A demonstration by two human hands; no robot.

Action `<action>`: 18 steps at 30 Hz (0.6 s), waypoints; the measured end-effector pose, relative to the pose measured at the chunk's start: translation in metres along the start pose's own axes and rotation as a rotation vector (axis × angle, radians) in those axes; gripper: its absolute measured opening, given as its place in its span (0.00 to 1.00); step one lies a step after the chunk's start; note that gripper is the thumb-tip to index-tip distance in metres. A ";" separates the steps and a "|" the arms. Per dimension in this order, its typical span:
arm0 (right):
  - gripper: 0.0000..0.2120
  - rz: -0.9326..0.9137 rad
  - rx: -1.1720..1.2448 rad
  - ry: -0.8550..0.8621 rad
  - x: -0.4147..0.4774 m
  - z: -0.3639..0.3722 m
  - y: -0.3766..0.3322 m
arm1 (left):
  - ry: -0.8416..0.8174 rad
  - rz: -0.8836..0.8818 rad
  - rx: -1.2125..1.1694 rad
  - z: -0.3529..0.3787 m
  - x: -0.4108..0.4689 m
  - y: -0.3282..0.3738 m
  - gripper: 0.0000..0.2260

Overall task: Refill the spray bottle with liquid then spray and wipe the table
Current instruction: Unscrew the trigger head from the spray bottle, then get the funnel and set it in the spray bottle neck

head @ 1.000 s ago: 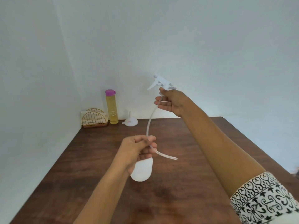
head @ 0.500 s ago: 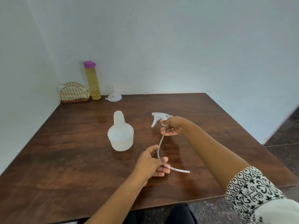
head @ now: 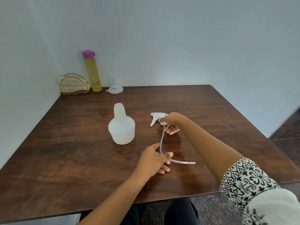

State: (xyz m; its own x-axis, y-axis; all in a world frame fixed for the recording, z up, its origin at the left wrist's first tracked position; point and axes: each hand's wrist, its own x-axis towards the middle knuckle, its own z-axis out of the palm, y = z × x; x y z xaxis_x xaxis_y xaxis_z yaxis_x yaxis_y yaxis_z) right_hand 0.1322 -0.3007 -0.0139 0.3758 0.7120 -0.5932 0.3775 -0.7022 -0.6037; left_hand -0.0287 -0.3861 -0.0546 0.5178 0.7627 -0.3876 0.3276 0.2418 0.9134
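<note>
Near the middle of the dark brown wooden table (head: 65,151), the translucent white plastic spray bottle (head: 121,129) stands upright, its long axis vertical and its uncapped neck open toward the ceiling. Just to its right and apart from it, the right hand (head: 172,123) holds the white plastic trigger spray head (head: 156,116) over the wood. Thumb and forefinger pinch the collar while the other fingers hang loose beneath. The nozzle points left, toward the bottle's neck, and the trigger lever slants down and left. From the collar the thin clear dip tube (head: 162,138) runs toward the near edge, then bends right, its free end pointing right close to the tabletop. The left hand (head: 154,159) meets the tube at that bend. The tube passes between forefinger and thumb, the thumb lies across it and the fingers are relaxed; whether they press it I cannot tell. At the far left corner, against the pale walls (head: 178,38), stand a gold wire holder (head: 73,86), a tall yellow bottle (head: 93,73) with a purple cap, and a small white funnel (head: 114,89), spout up. Wood lies bare left of the spray bottle and across the far right. The right and near edges open onto dark floor (head: 285,135). A black-and-white patterned sleeve (head: 248,184) covers the right upper arm.
</note>
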 end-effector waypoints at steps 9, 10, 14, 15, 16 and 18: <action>0.22 -0.070 -0.562 0.256 0.000 -0.004 -0.011 | 0.117 0.093 0.140 -0.035 -0.021 0.002 0.25; 0.21 -0.090 -0.653 0.305 -0.001 -0.006 -0.015 | 0.195 0.144 0.143 -0.045 -0.025 0.001 0.19; 0.21 -0.216 -0.785 0.387 0.000 -0.006 -0.042 | 0.719 0.374 0.277 -0.106 -0.029 -0.005 0.10; 0.21 -0.246 -0.768 0.373 0.003 -0.003 -0.051 | 0.830 0.397 0.424 -0.125 -0.026 -0.006 0.11; 0.21 -0.275 -0.743 0.347 0.005 0.000 -0.060 | 0.889 0.385 0.585 -0.141 -0.020 -0.007 0.11; 0.22 -0.345 -0.692 0.284 0.015 0.010 -0.083 | 0.866 0.206 0.867 -0.174 0.005 -0.007 0.14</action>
State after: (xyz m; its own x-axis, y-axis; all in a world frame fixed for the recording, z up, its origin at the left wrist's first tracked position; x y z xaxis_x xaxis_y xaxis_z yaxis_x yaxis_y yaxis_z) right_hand 0.0978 -0.2318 0.0220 0.3081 0.9254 -0.2208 0.9124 -0.3531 -0.2069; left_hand -0.1657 -0.2795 -0.0413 0.0376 0.9637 0.2642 0.8868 -0.1540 0.4357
